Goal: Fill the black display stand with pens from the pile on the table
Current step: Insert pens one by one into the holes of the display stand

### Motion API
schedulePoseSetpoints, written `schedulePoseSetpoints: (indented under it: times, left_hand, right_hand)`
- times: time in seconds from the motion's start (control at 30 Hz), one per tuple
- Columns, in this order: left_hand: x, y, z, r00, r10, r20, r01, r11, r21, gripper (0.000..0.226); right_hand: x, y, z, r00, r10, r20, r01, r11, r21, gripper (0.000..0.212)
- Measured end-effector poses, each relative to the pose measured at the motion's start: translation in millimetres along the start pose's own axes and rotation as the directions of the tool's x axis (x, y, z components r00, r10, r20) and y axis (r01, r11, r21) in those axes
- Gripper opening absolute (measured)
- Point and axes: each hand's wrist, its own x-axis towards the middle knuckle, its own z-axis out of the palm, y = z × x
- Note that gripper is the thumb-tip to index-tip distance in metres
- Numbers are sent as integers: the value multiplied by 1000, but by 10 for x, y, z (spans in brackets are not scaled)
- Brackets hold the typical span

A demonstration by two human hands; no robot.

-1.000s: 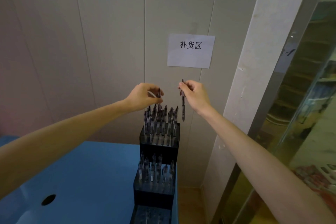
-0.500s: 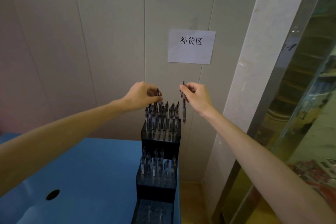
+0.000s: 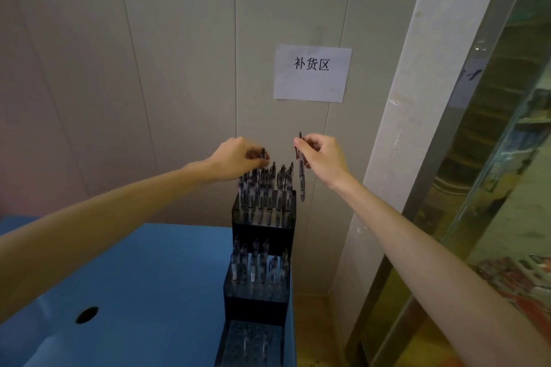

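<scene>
Black tiered stand, top tier nearly full: seat two pens, one per hand.

The black display stand (image 3: 262,226) sits at the right edge of the blue table (image 3: 134,277), against the wall under a paper sign (image 3: 311,73). The left hand (image 3: 238,159) pinches the cap end of a pen (image 3: 263,155) that stands among the top-tier pens (image 3: 265,188). The right hand (image 3: 320,155) pinches a second pen (image 3: 301,170), which hangs near vertical just beside the stand's right edge and clear of it. To seat each pen well, hold it upright, align the tip over a vacant hole, lower it straight, and let go only once it is seated (neighbouring pens tilt easily if brushed). The middle tier (image 3: 258,271) holds fewer pens. The lowest tier (image 3: 250,343) looks mostly vacant. The supply pile is not in view.
</scene>
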Motion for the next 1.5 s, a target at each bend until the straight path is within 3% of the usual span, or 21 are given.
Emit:
schedulePoseSetpoints:
  times: [0.13,0.37,0.6,0.77,0.83,0.93,1.0,1.13,1.3,1.5]
  left_hand:
    - [0,30,39,999,35,-41,-31,996,83,20]
    - [-30,12,95,997,-7,-76,12,998,63,30]
    - [-99,-16,83,995,-18,-103,26,997,73,18]
    - [-130,52,107,968,58,-242,-37,995,92,26]
    - [-122,76,102,972,141,-189,-116,984,134,36]
    - [-117,102,130,980,191,56,-199,940,277,60]
    - [-128,103,189,965,218,144,-257,891,375,63]
    - [-176,81,263,961,226,157,-272,863,425,65]
    - [-238,18,267,963,207,170,-263,850,456,70]
    - [-313,11,216,977,155,150,-209,851,482,78]
  right_hand:
    - [-30,9,-23,1000,-2,-5,2,1000,-2,34]
    - [-70,15,-58,1000,15,-11,-15,1000,14,34]
    - [-156,6,-63,998,8,-56,-6,999,49,32]
    - [-208,29,-53,989,0,-146,10,998,67,29]
    - [-232,18,-59,987,4,-159,9,997,80,26]
    - [-264,8,-57,990,5,-141,9,995,99,24]
    - [-289,16,-39,991,0,-135,13,996,94,23]
    - [-303,-38,-21,983,-38,-182,59,992,114,15]
    - [-212,-219,-22,931,-105,-350,159,979,129,7]
    - [-116,-189,85,970,-99,-222,116,991,62,24]
